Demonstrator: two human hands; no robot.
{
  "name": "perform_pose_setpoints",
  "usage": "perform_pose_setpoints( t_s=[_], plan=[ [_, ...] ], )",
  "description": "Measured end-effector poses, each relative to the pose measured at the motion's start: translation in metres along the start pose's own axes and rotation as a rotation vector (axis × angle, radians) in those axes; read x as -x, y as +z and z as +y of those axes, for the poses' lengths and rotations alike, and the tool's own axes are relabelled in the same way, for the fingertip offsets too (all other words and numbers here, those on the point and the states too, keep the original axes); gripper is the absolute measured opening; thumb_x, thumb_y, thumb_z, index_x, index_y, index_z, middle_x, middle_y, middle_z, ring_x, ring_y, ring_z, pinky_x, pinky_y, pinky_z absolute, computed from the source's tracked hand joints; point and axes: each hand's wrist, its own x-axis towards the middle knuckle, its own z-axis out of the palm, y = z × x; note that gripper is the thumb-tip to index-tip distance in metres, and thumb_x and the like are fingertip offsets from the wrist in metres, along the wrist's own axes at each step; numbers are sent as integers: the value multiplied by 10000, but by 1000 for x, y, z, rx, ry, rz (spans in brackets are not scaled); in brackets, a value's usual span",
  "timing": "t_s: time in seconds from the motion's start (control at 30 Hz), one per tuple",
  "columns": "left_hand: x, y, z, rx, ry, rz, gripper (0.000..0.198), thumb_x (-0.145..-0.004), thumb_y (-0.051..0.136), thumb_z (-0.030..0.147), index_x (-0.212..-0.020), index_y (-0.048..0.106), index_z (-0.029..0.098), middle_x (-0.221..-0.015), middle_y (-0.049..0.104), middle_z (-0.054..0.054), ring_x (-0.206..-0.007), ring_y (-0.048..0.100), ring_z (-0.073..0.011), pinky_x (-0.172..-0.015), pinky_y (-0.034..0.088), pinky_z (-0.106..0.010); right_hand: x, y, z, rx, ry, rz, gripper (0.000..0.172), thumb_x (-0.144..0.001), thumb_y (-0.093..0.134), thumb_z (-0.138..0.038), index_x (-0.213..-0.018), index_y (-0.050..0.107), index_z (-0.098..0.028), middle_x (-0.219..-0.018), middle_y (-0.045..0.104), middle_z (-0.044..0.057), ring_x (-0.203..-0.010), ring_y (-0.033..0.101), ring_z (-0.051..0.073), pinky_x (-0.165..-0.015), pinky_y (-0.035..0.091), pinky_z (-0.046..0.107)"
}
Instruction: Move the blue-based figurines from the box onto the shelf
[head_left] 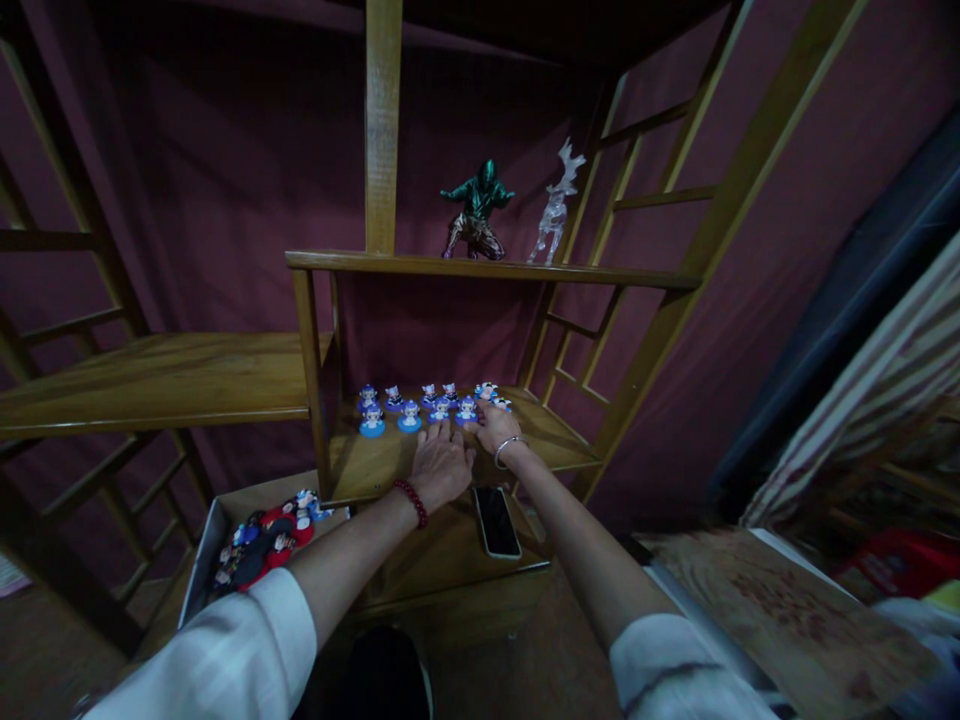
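Two rows of small cartoon figurines on round blue and purple bases stand on the lower wooden shelf (375, 475). My left hand (442, 468), with a red bead bracelet, lies low over the shelf front. Its fingers stretch forward to the base of a front-row figurine (439, 408). With a silver bangle at the wrist, my right hand (496, 428) has its thumb and forefinger at the purple-based figurine (466, 409) beside it. Behind the right fingers, more figurines (487, 391) are partly covered. Toward the left end stands a blue-based figurine (372, 421).
A phone (497, 522) lies on the lower ledge below my hands. An open box (204, 560) of figurines sits at lower left. Overhead, the upper shelf (420, 264) holds a green figure (478, 210) and a clear deer (553, 215). A slanting post (675, 320) borders the right.
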Motion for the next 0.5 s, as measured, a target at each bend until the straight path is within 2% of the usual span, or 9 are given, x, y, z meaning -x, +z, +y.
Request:
perform_pose_setpoints(
  t_s=[0.2,0.5],
  plan=[
    [1,-4,2,-4,9,-2,386,-820,322,317,-1031,519,60,-1269,377,-192,-1193,288,-283,-971,217,-411,-1,7,2,-150,-25,44,455,-678,618,-270,-1116,496,-250,-974,632,52,-818,595,190,-747,444,276],
    [2,-6,-2,-77,38,30,367,-825,320,339,-1025,519,105,-1228,436,-136,-1150,354,-237,-950,278,-386,-3,10,3,-111,4,16,461,-704,587,-232,-1147,462,-219,-988,631,45,-852,594,157,-750,460,251]
  ],
)
